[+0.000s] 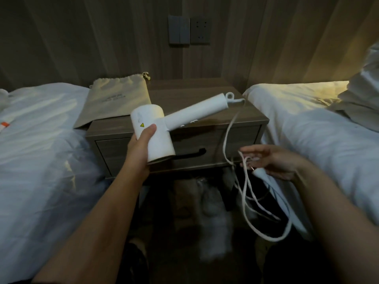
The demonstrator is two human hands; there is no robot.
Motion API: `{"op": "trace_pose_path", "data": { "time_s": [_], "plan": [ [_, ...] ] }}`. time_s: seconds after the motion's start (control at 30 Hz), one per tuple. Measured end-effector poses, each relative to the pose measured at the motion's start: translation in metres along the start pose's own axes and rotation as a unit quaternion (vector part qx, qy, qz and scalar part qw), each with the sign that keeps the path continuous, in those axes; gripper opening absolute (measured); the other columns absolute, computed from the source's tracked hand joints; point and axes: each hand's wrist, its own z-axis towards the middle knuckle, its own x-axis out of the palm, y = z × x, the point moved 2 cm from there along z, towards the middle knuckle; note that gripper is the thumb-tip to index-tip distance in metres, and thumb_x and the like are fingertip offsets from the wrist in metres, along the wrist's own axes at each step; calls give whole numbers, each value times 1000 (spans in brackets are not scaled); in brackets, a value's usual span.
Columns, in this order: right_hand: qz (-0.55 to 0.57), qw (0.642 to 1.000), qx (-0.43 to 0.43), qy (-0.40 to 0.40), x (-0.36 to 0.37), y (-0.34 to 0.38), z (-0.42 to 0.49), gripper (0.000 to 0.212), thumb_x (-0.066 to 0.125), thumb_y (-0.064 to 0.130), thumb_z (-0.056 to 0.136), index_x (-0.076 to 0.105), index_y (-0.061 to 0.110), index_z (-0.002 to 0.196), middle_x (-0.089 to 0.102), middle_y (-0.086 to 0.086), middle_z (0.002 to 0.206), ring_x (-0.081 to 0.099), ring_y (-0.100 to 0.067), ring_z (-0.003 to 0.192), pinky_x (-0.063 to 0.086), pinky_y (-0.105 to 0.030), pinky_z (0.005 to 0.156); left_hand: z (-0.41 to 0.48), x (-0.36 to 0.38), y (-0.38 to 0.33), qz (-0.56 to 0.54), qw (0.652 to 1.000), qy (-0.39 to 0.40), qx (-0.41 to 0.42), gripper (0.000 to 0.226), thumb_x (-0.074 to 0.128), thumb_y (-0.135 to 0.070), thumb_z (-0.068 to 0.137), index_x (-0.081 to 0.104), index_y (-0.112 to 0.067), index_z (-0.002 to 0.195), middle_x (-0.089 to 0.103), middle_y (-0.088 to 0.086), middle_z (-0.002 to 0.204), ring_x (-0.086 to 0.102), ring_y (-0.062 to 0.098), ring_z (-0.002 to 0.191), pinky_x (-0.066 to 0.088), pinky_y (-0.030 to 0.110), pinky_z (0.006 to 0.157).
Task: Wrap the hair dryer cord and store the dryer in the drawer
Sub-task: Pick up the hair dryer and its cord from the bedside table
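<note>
A white hair dryer (176, 117) is held in the air over the nightstand, its handle pointing up and right. My left hand (140, 146) grips its barrel. Its white cord (229, 132) runs from the handle's end down to my right hand (272, 160), which holds the plug end and loops of cord; more loops hang below toward the floor. The nightstand's drawer (205, 148) is closed, with a black handle (192, 154) partly hidden behind the dryer.
A wooden nightstand (205, 95) stands between two beds with white sheets, one bed (41, 140) on the left and another bed (320, 130) on the right. A beige drawstring bag (117, 101) lies on the nightstand's left side. Wall switches and a socket (200, 30) sit above. Shoes lie on the dark floor.
</note>
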Motion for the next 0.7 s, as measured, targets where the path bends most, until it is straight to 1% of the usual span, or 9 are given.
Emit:
{"op": "trace_pose_path", "data": {
  "time_s": [0.07,0.13,0.2,0.33,0.37,0.43,0.53,0.6,0.7],
  "plan": [
    [-27,995,-31,-94,0,7,-3,43,38,-31,74,57,-5,102,61,-20,100,69,-14,56,56,-19,55,-4,1,0,20,999,-21,21,48,62,-33,85,46,-17,128,62,7,111,63,21,91,53,34,67],
    [-113,974,-59,-189,-6,11,-7,45,40,-29,76,56,-3,110,64,-18,95,66,-9,49,53,-17,46,-8,4,0,55,996,-44,48,50,65,-30,84,45,-18,128,59,6,113,61,20,93,52,33,66],
    [-225,933,-107,-259,-9,15,-10,48,43,-28,74,58,-1,111,65,-23,97,64,-7,47,52,-17,44,-13,8,-1,95,989,-63,92,54,67,-29,82,44,-18,129,57,5,115,59,20,96,51,31,67],
    [-463,795,-168,-355,-10,27,-25,45,55,-15,71,64,6,110,69,-18,103,65,-31,79,51,-33,72,-19,9,-3,175,966,-99,162,59,72,-29,77,45,-21,129,56,-1,113,57,21,103,50,35,78],
    [-484,783,-166,-353,-8,31,-30,44,56,-14,72,64,6,110,69,-17,102,64,-33,84,48,-33,75,-20,8,-4,205,958,-104,173,62,73,-30,76,44,-22,130,55,-2,115,56,21,106,48,36,82],
    [-437,823,-171,-319,0,38,-35,43,52,-18,73,65,3,108,69,-20,90,63,-28,75,48,-30,66,-24,7,-5,290,931,-93,200,71,75,-32,73,40,-26,134,55,-1,122,54,21,112,44,34,87],
    [-342,890,-187,-237,12,41,-36,51,36,-27,73,64,1,105,61,-15,65,55,-19,59,47,-15,52,-35,15,-6,411,883,-30,226,77,76,-38,69,37,-37,136,55,-6,129,52,16,116,39,30,92],
    [-370,888,-176,-211,14,33,-28,56,34,-27,69,64,4,105,58,-9,59,54,-15,56,46,-20,55,-41,23,-2,441,869,20,224,76,75,-43,66,38,-40,133,55,-10,128,52,14,116,39,30,93],
    [-417,863,-164,-234,14,15,-11,52,40,-22,70,67,10,100,59,-4,62,53,-5,53,42,-26,62,-43,29,11,409,886,76,206,80,80,-37,65,39,-37,134,54,-16,116,53,9,108,44,27,87]
  ]
}}
